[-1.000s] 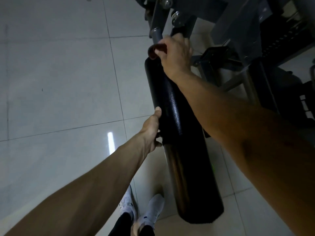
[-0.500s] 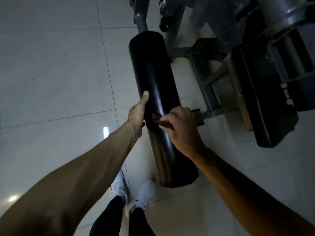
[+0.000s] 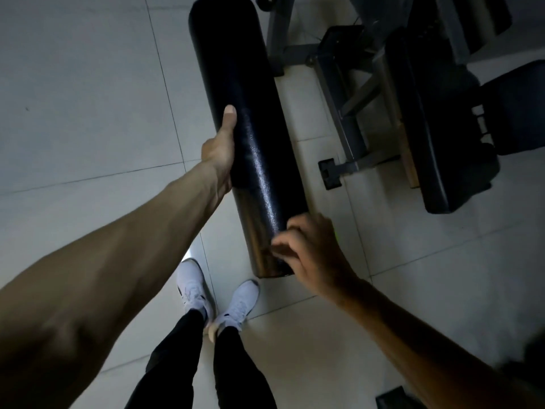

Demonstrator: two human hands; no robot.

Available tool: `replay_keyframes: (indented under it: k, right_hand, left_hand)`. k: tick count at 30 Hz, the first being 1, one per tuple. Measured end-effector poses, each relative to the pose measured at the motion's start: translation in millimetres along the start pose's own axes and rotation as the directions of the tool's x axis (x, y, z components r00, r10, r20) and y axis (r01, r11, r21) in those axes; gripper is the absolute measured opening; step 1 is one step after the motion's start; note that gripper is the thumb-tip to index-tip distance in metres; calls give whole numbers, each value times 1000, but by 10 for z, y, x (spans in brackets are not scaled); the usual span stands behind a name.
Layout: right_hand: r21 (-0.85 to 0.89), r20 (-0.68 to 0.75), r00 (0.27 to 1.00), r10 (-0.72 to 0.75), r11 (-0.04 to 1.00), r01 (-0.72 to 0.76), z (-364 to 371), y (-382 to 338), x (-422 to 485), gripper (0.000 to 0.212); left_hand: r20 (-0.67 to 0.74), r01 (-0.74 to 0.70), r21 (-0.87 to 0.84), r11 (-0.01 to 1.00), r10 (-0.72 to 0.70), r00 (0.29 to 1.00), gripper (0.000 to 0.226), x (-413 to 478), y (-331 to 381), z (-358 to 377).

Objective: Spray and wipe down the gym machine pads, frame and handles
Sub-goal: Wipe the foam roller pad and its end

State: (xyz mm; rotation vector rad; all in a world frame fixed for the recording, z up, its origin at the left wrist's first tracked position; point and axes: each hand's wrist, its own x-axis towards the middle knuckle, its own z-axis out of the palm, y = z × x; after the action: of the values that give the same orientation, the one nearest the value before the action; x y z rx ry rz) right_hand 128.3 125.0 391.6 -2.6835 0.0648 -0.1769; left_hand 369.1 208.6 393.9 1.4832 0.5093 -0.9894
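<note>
The black pad (image 3: 250,128), left of the grey frame (image 3: 339,84), is being gripped by the left hand (image 3: 219,149). The right hand (image 3: 309,252) is being dragged from the far end to the near end, fingers curled; whether a cloth is being held cannot be told. One wipe is likely being finished.

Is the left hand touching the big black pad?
Yes, the left hand holds the pad from its left side, with the thumb lying along it.
</note>
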Motion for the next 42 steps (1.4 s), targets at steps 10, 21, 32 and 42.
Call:
replay_keyframes:
  k: [10, 21, 32, 42]
  right_hand:
    - [-26, -206, 954, 216, 974, -226, 209, 349, 2009, 18]
    - [-94, -281, 900, 332, 924, -370, 212, 491, 3949, 20]
    - [-154, -105, 961, 257, 950, -271, 86, 363, 3269, 21]
    - [-72, -4, 984, 180, 981, -180, 63, 68, 1080, 23]
  left_hand:
    - [-46, 49, 93, 994, -45, 998, 59, 319, 178, -284]
    - [231, 198, 167, 966, -234, 944, 84, 546, 246, -520]
    - [225, 230, 41, 972, -233, 946, 73, 257, 195, -359]
    - [129, 135, -25, 990, -131, 983, 74, -31, 74, -161]
